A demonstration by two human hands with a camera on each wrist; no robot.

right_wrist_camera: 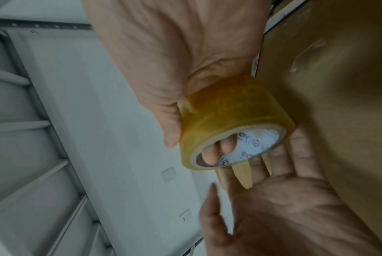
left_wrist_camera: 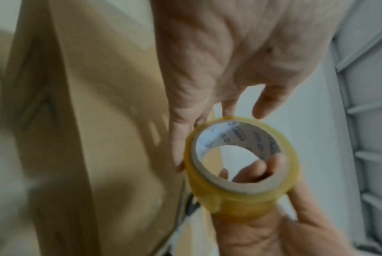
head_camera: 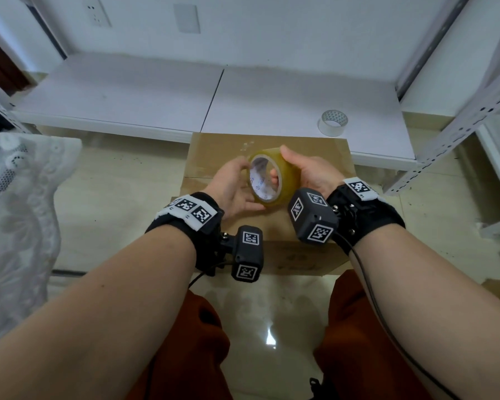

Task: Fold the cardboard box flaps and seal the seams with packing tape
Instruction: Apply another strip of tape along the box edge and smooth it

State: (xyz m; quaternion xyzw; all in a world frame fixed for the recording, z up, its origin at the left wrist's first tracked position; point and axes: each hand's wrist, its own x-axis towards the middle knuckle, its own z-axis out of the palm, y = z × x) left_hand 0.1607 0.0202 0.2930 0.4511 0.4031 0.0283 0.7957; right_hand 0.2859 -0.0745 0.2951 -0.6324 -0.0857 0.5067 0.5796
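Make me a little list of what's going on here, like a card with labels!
Held thing: yellowish tape roll
Right hand: grips the roll, fingers poked through its core
Left hand: fingers straight, touching the roll's edge
Under the hands: cardboard box, top flaps folded shut
Spare thing: clear tape roll on the white shelf
Floor: shiny tiles

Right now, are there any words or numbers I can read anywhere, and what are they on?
Printing inside the core of the yellow tape roll: red and blue logos, too blurred to read.
Faint dark marks on the front of the cardboard box: unreadable.
Black-and-white squares on the wrist cameras: coded patterns, not words.
Small clear tape roll: dotted core, no words.
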